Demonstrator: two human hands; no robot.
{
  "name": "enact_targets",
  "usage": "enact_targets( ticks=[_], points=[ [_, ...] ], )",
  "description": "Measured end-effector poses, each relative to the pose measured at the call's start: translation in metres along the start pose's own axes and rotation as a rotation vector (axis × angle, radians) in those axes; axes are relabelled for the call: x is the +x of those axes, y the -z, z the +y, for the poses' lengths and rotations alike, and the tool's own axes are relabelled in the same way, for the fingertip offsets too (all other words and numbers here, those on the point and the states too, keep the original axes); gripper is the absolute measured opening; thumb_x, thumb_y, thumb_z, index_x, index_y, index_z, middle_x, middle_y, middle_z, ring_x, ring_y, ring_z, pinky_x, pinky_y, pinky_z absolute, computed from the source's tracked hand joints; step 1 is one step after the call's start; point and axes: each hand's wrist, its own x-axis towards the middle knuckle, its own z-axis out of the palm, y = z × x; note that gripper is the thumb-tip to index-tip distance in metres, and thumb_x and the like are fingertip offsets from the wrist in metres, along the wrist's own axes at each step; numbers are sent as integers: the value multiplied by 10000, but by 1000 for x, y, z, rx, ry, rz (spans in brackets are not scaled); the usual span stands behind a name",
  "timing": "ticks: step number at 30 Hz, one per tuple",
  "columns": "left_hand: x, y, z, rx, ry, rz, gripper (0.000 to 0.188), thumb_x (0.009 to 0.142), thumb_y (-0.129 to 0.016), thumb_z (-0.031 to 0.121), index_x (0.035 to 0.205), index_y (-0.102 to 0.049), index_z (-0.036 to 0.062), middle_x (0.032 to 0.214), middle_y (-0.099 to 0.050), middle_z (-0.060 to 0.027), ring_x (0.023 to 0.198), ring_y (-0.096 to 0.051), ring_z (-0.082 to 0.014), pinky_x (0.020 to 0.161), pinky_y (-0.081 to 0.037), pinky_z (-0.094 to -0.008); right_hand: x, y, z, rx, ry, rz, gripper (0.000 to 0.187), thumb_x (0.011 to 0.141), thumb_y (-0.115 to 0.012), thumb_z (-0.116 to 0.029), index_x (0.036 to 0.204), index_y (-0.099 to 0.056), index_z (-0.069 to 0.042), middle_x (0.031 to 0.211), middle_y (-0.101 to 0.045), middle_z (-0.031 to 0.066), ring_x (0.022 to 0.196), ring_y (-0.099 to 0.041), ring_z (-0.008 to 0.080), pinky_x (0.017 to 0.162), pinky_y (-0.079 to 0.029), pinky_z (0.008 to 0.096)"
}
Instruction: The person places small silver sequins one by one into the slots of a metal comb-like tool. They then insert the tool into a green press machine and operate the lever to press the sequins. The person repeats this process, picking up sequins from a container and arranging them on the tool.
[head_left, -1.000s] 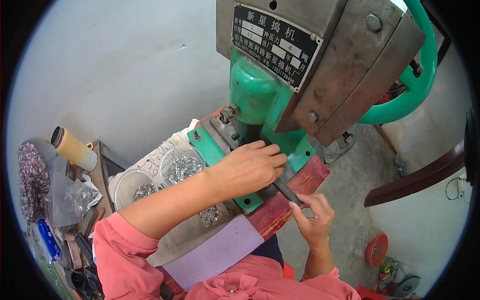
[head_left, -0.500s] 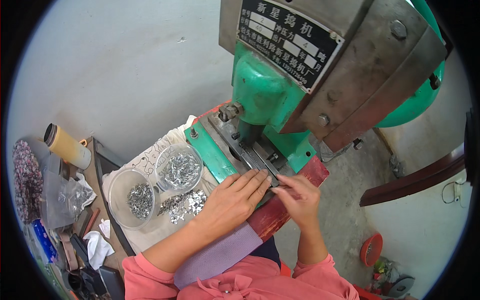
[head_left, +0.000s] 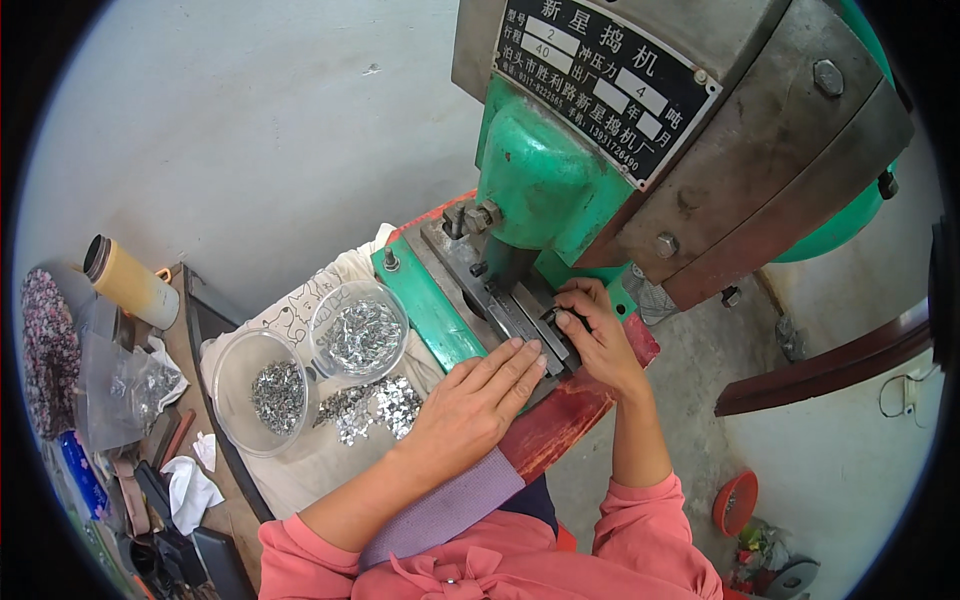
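My left hand (head_left: pixel 470 405) lies with its fingers stretched out together. Its fingertips rest on a dark metal die (head_left: pixel 512 318) at the foot of a green bench press (head_left: pixel 540 170). On the die's right side my right hand (head_left: pixel 598 335) is bent, thumb and fingertips close together against the die's edge beside a bolt. What sits between those fingers, if anything, is hidden. The press's dark ram (head_left: pixel 512 260) stands over the far end of the die.
Left of the press, a cloth (head_left: pixel 320 465) bears two clear tubs (head_left: pixel 228 390) of small metal pieces and a loose heap of pieces (head_left: pixel 398 402). A yellow flask (head_left: pixel 145 290) stands on the side table at far left. A red bowl (head_left: pixel 737 503) is on the floor at right.
My right hand has moved up and away from me along the die's right side, its fingers curling in. My left hand stays on the die. The view has shifted slightly.
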Motion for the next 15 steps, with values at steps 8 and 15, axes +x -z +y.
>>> enact_targets(
  ticks=[8, 15],
  points=[
    [-2, -6, 1, -81, 37, 29, 567, 797, -717, 59, 1348, -587, 14, 1426, -564, -119, 1317, -546, -286, 1005, -467, -389, 4, -4, 3, -4, 18, -2, 212, 996, -598, -221, 1044, -675, -30, 1193, -544, 157, 1145, -497, 313, 1005, -393, 406],
    [-5, -10, 2, -215, 106, 124, 691, 745, -776, 54, 1389, -533, -1, 1402, -554, -181, 1303, -542, -351, 1035, -457, -421, -3, -5, -12, -56, -30, 119, 249, 1003, -583, -238, 1081, -681, -22, 1195, -587, 157, 1191, -496, 324, 1033, -384, 419]
  ],
)
